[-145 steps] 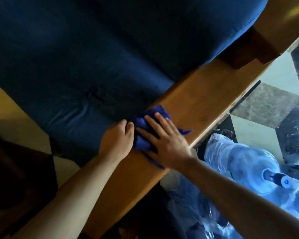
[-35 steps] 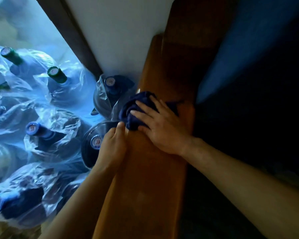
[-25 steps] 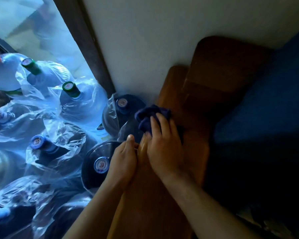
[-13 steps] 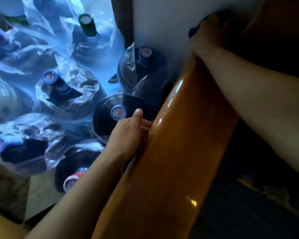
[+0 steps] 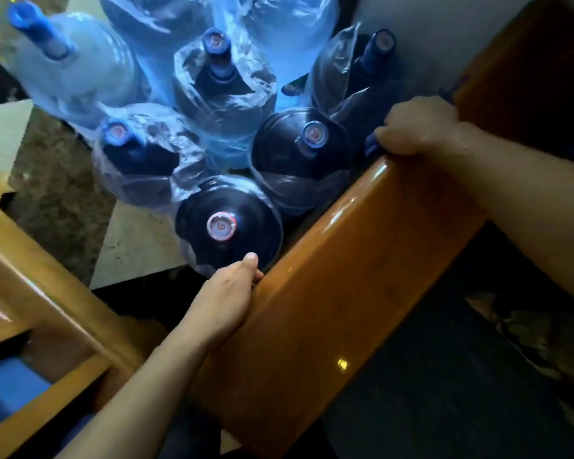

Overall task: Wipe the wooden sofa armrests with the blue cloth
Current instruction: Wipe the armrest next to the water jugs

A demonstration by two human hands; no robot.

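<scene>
- Right hand [image 5: 418, 127] is clenched over the blue cloth [image 5: 371, 145] at the far end of the wooden armrest [image 5: 362, 276]; only a scrap of cloth shows under the fingers, at the rail's left edge.
- Grip curls over the edge, probably to wipe the side as well as the top.
- Left hand [image 5: 226, 303] grasps the near left edge, likely as a brace.
- Bagged water jugs [image 5: 229, 223] crowd the floor just left of the rail.
</scene>
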